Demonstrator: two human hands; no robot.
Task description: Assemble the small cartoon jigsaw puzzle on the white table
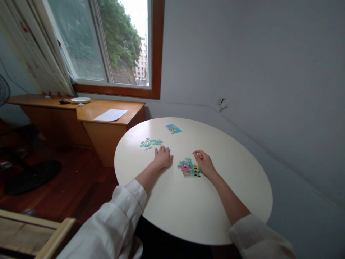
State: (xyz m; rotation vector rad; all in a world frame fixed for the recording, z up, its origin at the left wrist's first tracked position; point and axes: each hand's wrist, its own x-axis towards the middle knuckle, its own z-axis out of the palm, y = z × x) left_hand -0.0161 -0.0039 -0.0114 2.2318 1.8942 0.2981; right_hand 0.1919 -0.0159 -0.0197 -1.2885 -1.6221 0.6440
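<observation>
Grip: left hand released, fingers spread palm-down near loose jigsaw pieces, left of frame centre. Right hand has its fingers curled; whether a piece is held cannot be told. Partly assembled SpongeBob jigsaw puzzle lies below and right of frame centre, beside the right hand, on the white table.

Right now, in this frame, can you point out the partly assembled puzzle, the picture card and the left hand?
Partly assembled puzzle [189, 168]: head view, middle of its printed face.
Picture card [173, 128]: head view, middle of its printed side.
Left hand [163, 157]: head view, back of the hand.
</observation>
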